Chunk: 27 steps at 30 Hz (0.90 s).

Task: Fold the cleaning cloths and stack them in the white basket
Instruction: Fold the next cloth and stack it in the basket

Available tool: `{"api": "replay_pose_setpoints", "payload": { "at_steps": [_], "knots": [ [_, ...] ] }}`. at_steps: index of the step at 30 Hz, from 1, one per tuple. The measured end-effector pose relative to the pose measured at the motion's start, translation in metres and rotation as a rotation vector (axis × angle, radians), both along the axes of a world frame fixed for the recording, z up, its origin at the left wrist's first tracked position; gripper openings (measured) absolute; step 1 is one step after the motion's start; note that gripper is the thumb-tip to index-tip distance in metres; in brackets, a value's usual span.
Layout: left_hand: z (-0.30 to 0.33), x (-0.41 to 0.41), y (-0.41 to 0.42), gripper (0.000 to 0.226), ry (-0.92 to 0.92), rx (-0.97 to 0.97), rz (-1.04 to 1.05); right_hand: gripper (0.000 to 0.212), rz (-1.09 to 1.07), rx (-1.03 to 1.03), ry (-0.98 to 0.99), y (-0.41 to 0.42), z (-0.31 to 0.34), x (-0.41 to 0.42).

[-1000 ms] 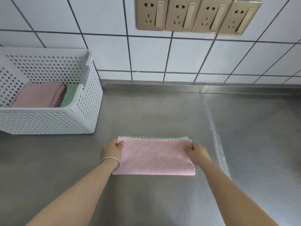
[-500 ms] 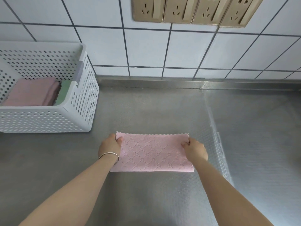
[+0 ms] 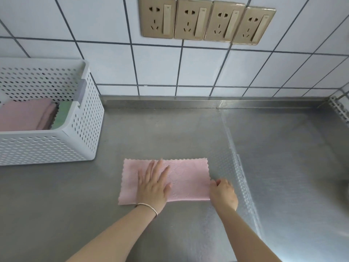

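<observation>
A pink cleaning cloth (image 3: 188, 178), folded into a flat rectangle, lies on the steel counter in front of me. My left hand (image 3: 153, 184) lies flat on its middle with fingers spread straight, pressing it down. My right hand (image 3: 222, 193) pinches the cloth's right edge near the lower corner. The white perforated basket (image 3: 83, 140) stands at the left against the wall. Inside it lie folded pink cloths (image 3: 24, 114) with a green cloth (image 3: 63, 116) beside them.
A tiled wall with several gold sockets (image 3: 205, 21) rises behind the counter (image 3: 170, 133). A dimpled strip (image 3: 239, 167) runs down the counter just right of the cloth. A perforated metal part (image 3: 340, 110) shows at the far right edge.
The far edge of the cloth was brought over, hiding the green side. My left hand let go of the left corner and moved onto the middle; my right hand slid down the right edge.
</observation>
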<state>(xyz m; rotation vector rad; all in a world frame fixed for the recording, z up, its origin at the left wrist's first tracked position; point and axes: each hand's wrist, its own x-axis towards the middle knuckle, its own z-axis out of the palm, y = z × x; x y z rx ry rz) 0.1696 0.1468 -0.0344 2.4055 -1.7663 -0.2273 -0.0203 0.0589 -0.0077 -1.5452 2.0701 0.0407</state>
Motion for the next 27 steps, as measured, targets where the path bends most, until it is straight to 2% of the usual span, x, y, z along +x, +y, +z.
{"api": "replay_pose_setpoints", "payload": {
  "at_steps": [3, 8, 14, 16, 17, 20, 22, 24, 27],
  "knots": [
    [-0.015, -0.011, -0.002, 0.058, -0.038, 0.122, -0.109, 0.037, 0.042, 0.070, 0.017, 0.012, -0.001, 0.005],
    [-0.027, -0.013, -0.003, 0.076, -0.061, 0.294, -0.105, 0.040, 0.101, 0.159, 0.120, 0.019, 0.010, 0.009],
    [0.003, -0.017, -0.012, 0.074, 0.067, 0.464, -0.096, 0.017, 0.018, 0.078, -0.096, 0.026, 0.017, 0.011],
    [0.019, -0.020, -0.016, 0.073, 0.168, 0.439, -0.075, 0.008, 0.040, -0.041, -0.106, 0.033, 0.019, 0.014],
    [0.029, -0.024, -0.018, 0.071, 0.248, 0.366, -0.041, 0.008, 0.055, -0.114, -0.112, 0.036, 0.021, 0.017],
    [0.062, -0.028, -0.021, 0.053, 0.712, 0.126, 0.184, 0.012, 0.139, -0.386, -0.147, 0.048, 0.026, 0.040],
    [0.078, -0.027, -0.025, 0.034, 0.973, 0.099, 0.308, 0.009, 0.291, -0.606, -0.175, 0.058, 0.030, 0.057],
    [0.084, -0.023, -0.025, 0.030, 1.080, 0.074, 0.334, 0.012, 0.476, -0.759, -0.174, 0.066, 0.032, 0.071],
    [0.085, -0.011, -0.025, 0.028, 1.172, 0.054, 0.500, 0.017, 0.664, -0.898, -0.184, 0.073, 0.031, 0.084]
  ]
}}
